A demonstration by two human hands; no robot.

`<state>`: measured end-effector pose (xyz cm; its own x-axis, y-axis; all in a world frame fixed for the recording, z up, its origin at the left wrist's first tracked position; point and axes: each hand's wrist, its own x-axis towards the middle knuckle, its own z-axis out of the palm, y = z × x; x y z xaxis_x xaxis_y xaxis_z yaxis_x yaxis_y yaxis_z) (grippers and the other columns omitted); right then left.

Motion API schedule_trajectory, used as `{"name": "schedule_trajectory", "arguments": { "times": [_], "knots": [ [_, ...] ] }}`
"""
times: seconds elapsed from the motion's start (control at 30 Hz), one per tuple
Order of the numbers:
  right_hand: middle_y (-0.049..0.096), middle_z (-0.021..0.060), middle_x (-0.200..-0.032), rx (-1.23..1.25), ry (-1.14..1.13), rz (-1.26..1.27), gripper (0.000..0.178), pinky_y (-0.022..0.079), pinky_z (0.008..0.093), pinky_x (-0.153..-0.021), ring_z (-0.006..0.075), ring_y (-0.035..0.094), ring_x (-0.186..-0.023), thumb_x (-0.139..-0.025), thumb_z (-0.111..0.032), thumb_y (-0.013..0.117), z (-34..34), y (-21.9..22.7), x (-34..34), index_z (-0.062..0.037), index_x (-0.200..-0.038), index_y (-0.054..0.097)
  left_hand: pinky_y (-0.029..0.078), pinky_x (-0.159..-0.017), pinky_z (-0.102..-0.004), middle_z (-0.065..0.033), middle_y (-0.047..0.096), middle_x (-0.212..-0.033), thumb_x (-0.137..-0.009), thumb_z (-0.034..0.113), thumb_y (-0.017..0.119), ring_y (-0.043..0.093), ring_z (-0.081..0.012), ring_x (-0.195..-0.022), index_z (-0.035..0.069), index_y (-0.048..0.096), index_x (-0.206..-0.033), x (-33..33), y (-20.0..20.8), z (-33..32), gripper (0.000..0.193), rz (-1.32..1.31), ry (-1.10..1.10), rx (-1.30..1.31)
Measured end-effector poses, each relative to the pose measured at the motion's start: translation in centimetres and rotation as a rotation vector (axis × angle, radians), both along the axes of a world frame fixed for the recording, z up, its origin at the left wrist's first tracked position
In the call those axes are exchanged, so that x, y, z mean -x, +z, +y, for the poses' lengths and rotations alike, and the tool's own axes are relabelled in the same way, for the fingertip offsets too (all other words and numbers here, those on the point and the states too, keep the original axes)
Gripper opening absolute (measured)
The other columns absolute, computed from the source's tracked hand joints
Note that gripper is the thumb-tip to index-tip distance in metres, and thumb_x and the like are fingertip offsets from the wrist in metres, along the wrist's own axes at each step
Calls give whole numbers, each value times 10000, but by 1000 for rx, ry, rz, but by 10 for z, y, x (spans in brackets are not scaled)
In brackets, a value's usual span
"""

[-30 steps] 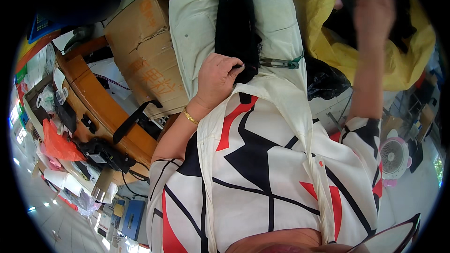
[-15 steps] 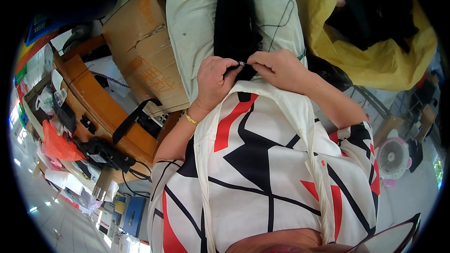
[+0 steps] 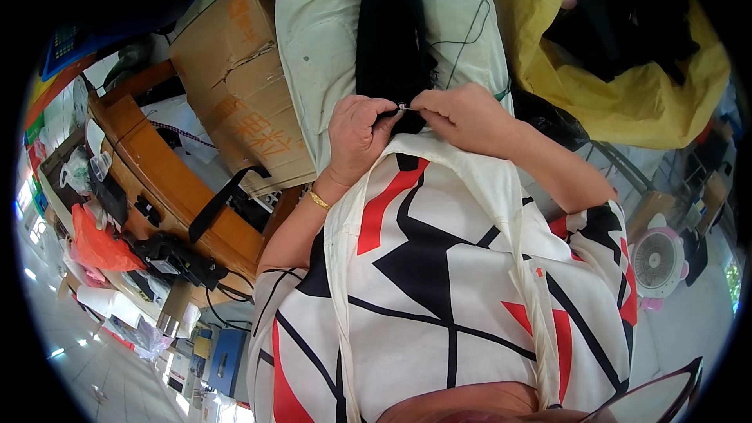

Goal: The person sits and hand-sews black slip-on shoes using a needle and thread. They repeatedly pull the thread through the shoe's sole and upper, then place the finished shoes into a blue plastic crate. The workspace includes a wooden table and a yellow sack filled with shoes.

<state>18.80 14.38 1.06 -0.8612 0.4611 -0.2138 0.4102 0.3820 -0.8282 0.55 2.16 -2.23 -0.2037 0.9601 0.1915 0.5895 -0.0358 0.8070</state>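
A long black fabric piece (image 3: pixel 390 31) with small pale lettering near its far end lies lengthwise before me on a pale cloth (image 3: pixel 313 39). My left hand (image 3: pixel 356 131) is closed in a pinch on its near end, beside a small whitish tag (image 3: pixel 402 106). Close against that tag, my right hand (image 3: pixel 470 119) pinches a thin, shiny needle (image 3: pixel 413 110) between thumb and fingertips. A dark green thread (image 3: pixel 468 37) loops over the cloth to the right of the black fabric. The fingers partly cover the spot being worked.
To the left stand a cardboard box (image 3: pixel 235 86) and an orange-brown wooden chair (image 3: pixel 176 168). At right, a yellow sack (image 3: pixel 674 121) holds black fabric, with a black plastic bag (image 3: pixel 556 121) below it. A small white fan (image 3: pixel 658 262) stands farther right.
My right fingertips have shifted slightly left and turned, so the needle's shaft now shows more clearly by the tag. My left hand keeps its pinch in nearly the same place.
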Motion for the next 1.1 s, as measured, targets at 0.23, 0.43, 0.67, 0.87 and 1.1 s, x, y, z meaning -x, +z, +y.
{"name": "schedule_trajectory", "arguments": {
  "times": [0.23,0.43,0.67,0.87,1.1],
  "knots": [
    [593,150,-584,-105,22,-84,125,460,484,-500,377,604,-546,-890,-113,557,-20,-5,9,-25,-919,472,478,-654,-350,-41,668,-791,-721,47,805,605,-248,-724,98,674,-896,-1,0,-2,225,-27,24,26],
    [621,172,-674,-44,11,-140,126,462,486,-549,384,628,-640,-960,-122,540,-21,-7,18,-12,-992,487,481,-644,-354,-48,678,-801,-747,58,794,611,-263,-722,95,683,-890,-2,4,-3,185,-6,43,24],
    [635,197,-734,116,-198,-5,137,473,457,-586,393,630,-666,-980,-137,548,-28,-17,14,-23,-1019,482,487,-662,-333,-74,698,-875,-796,65,777,626,-249,-747,69,720,-989,0,6,-9,202,-67,58,154],
    [635,196,-783,384,-273,38,149,485,431,-648,370,629,-723,-999,-175,521,-11,-10,30,-30,-1030,500,492,-683,-363,-71,695,-876,-783,97,760,631,-277,-774,86,718,-992,1,-1,-6,213,-69,-34,68],
    [626,122,-877,7,-165,38,123,514,420,-712,343,635,-841,-913,-195,619,8,20,32,-95,-940,685,497,-691,-394,-100,670,-899,-808,136,754,626,-312,-805,93,700,-1047,6,0,-9,249,86,-116,52]
  ]
}}
